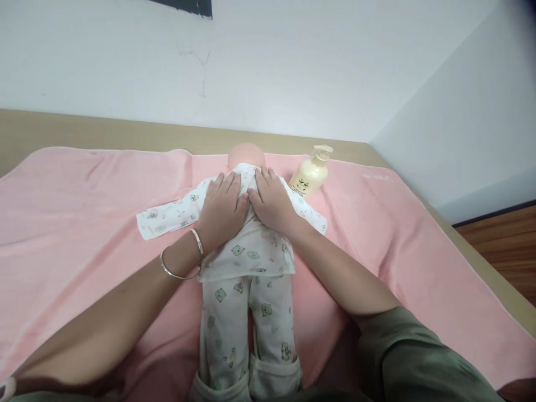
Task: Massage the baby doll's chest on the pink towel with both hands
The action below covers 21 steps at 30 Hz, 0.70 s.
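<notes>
A baby doll (247,155) lies face down on a pink towel (75,206), dressed in a white printed shirt (255,251) and matching trousers (247,335). My left hand (221,209) rests flat on the left side of the doll's back, fingers stretched out, with two silver bangles on the wrist. My right hand (272,201) lies flat on the right side of the back, fingers together and extended. The two hands touch at the thumbs. Only the top of the doll's bald head shows beyond my fingers.
A cream pump bottle of lotion (310,174) lies tilted on the towel just right of the doll's shoulder. The towel covers a wooden surface (84,131) against a white wall. Wooden floor (502,245) shows past the right edge.
</notes>
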{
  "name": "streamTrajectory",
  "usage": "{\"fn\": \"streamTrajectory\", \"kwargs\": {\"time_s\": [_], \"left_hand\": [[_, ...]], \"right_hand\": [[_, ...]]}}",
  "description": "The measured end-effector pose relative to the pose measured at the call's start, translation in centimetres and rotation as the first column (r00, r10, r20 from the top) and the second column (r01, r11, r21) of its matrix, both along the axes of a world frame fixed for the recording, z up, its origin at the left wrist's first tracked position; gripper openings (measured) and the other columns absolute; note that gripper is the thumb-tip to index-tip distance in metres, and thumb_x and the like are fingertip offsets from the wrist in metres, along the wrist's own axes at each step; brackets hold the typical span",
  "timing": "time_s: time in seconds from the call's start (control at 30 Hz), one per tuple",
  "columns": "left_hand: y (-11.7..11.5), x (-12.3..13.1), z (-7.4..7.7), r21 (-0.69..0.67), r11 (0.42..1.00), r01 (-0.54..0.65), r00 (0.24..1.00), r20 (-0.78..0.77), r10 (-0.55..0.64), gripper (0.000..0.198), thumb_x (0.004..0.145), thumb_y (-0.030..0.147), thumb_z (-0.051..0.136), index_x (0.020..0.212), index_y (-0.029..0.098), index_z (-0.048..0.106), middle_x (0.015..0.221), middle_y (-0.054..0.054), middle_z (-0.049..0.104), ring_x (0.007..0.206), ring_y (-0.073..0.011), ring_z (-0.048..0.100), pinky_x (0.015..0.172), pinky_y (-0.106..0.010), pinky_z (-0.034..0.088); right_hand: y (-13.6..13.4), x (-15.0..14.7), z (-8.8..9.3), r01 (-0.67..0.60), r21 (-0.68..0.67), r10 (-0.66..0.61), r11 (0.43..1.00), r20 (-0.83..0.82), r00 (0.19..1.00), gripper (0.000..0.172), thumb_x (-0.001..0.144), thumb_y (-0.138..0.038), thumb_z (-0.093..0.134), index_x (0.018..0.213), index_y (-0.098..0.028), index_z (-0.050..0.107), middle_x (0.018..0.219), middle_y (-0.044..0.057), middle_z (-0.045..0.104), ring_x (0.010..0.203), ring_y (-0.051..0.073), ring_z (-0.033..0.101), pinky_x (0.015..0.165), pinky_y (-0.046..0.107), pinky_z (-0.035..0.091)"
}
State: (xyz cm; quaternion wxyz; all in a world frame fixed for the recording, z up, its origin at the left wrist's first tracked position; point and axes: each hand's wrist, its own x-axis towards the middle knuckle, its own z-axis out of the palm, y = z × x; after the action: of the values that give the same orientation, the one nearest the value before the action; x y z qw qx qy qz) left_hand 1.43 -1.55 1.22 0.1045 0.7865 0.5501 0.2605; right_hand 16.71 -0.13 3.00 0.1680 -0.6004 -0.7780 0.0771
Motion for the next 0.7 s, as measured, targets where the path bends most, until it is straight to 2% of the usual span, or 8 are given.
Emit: {"fn": "streamTrajectory", "kwargs": {"time_s": [0.1,0.17,0.23,0.3,0.4,0.5,0.57,0.7], "left_hand": [[0.6,-0.4,0.7,-0.028,0.999,0.026,1.0,-0.002,-0.026,0.052,0.101,0.031,0.028,0.139,0.007,0.055,0.157,-0.021,0.053,0.149,-0.0386,0.043,0.127,-0.06,0.032],[1.3,-0.7,1.1,-0.037,0.999,0.015,1.0,0.013,-0.015,0.04,0.099,0.03,0.029,0.116,0.013,0.061,0.135,-0.02,0.065,0.129,-0.0357,0.056,0.117,-0.058,0.042],[1.8,-0.8,1.2,-0.042,0.999,0.005,0.999,0.036,-0.004,0.029,0.099,0.031,0.03,0.098,0.019,0.056,0.114,-0.016,0.068,0.11,-0.032,0.06,0.107,-0.054,0.048],[2.1,-0.9,1.1,-0.032,0.999,-0.007,0.999,0.044,0.008,0.026,0.1,0.031,0.029,0.09,0.022,0.051,0.104,-0.015,0.067,0.1,-0.0301,0.059,0.101,-0.051,0.05],[2.0,-0.9,0.8,0.023,1.0,0.009,1.0,-0.019,-0.008,0.032,0.102,0.031,0.024,0.094,0.02,0.054,0.106,-0.018,0.066,0.1,-0.0322,0.059,0.099,-0.054,0.05],[1.5,-0.7,0.7,0.081,0.996,0.043,0.995,-0.098,-0.035,0.04,0.103,0.03,0.025,0.112,0.014,0.06,0.12,-0.022,0.066,0.113,-0.036,0.058,0.105,-0.057,0.048],[0.9,-0.5,0.8,0.086,0.996,0.038,0.992,-0.123,-0.027,0.043,0.102,0.029,0.029,0.126,0.009,0.059,0.128,-0.024,0.064,0.12,-0.0375,0.056,0.11,-0.058,0.046],[-0.6,0.0,1.6,0.077,0.996,0.054,0.988,-0.147,-0.042,0.047,0.103,0.024,0.027,0.132,0.005,0.058,0.136,-0.025,0.061,0.129,-0.0375,0.054,0.12,-0.059,0.041]], "right_hand": [[-1.1,-0.3,0.3,-0.047,0.037,0.043,0.998,0.089,0.995,0.063,0.106,-0.028,0.031,0.162,0.002,0.036,0.17,0.027,0.036,0.161,0.038,0.032,0.131,0.057,0.03],[-2.5,-0.8,0.4,-0.089,0.085,0.075,0.992,0.154,0.985,0.061,0.108,-0.028,0.033,0.161,0.002,0.039,0.168,0.029,0.039,0.159,0.041,0.036,0.13,0.058,0.032],[-3.9,-1.4,0.5,-0.114,0.136,0.087,0.984,0.195,0.977,0.06,0.109,-0.03,0.035,0.159,0.002,0.042,0.166,0.03,0.041,0.158,0.043,0.038,0.13,0.058,0.032],[-4.8,-1.8,0.6,-0.114,0.166,0.08,0.98,0.199,0.977,0.06,0.109,-0.031,0.035,0.158,0.002,0.044,0.165,0.03,0.042,0.157,0.043,0.039,0.13,0.058,0.033],[-4.8,-1.9,0.7,-0.095,0.156,0.072,0.983,0.149,0.986,0.056,0.11,-0.028,0.033,0.156,-0.001,0.049,0.164,0.026,0.048,0.156,0.039,0.042,0.13,0.055,0.035],[-3.5,-1.4,0.8,-0.081,0.117,0.071,0.99,0.093,0.993,0.055,0.11,-0.027,0.028,0.154,-0.003,0.051,0.164,0.023,0.049,0.156,0.036,0.043,0.129,0.053,0.037],[-2.5,-0.9,0.8,-0.078,0.09,0.072,0.993,0.07,0.995,0.055,0.11,-0.025,0.027,0.154,-0.003,0.051,0.163,0.023,0.049,0.155,0.035,0.043,0.128,0.055,0.038],[-1.1,-0.1,0.9,-0.113,0.049,0.111,0.992,0.04,0.993,0.052,0.11,-0.025,0.026,0.149,-0.006,0.055,0.161,0.022,0.052,0.151,0.034,0.047,0.126,0.057,0.038]]}}
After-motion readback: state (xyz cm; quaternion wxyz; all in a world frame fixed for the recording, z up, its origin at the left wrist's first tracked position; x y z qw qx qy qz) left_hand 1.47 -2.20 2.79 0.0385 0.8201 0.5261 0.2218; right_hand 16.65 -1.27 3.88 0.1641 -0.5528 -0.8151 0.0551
